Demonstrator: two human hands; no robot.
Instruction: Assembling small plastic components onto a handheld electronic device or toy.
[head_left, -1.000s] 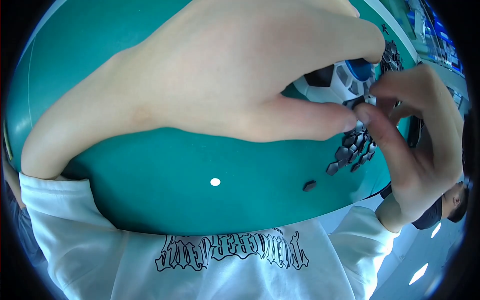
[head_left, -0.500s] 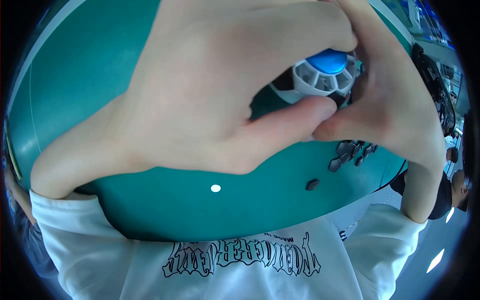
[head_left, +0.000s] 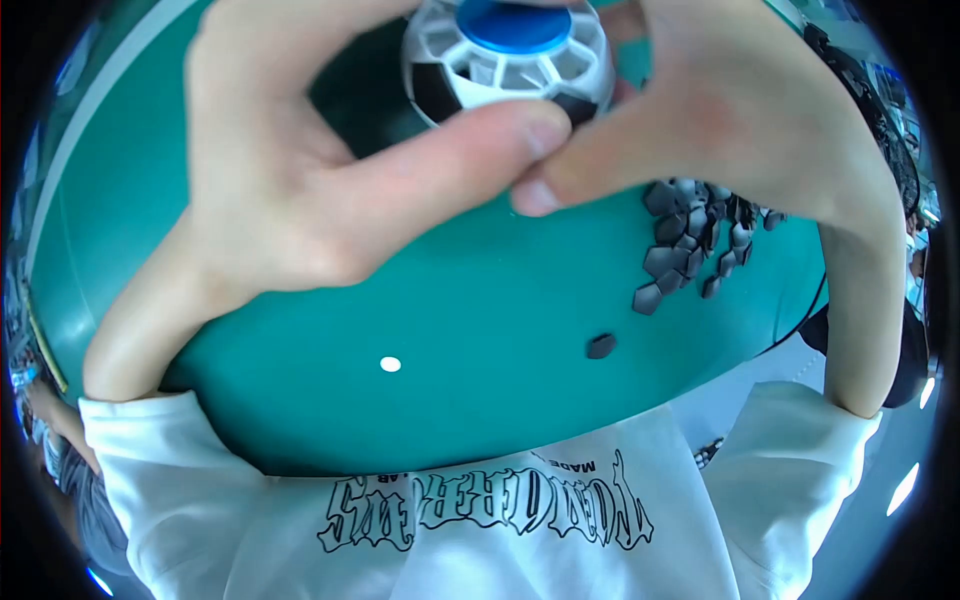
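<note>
Between both hands is a round white ribbed ball-like piece point(head_left: 505, 70) with a blue disc point(head_left: 515, 24) at its centre and black panels around its side. My left hand point(head_left: 270, 210) curls around it from the left, thumb tip pressed at a black panel point(head_left: 577, 106) on the lower rim. From the right, my right hand point(head_left: 710, 110) closes on it, its thumb beside the left thumb. The upper fingers of both hands run out of the picture or behind the piece.
Many loose black pentagonal pieces point(head_left: 680, 240) lie heaped on the green table point(head_left: 480, 330) below my right hand. One single black piece point(head_left: 601, 346) lies nearer me. A small white oval spot point(head_left: 390, 364) shows on the table. Other people sit at both sides.
Both hands and the ball-like piece have moved left and up in the picture. More of the piece and of the black heap now shows.
</note>
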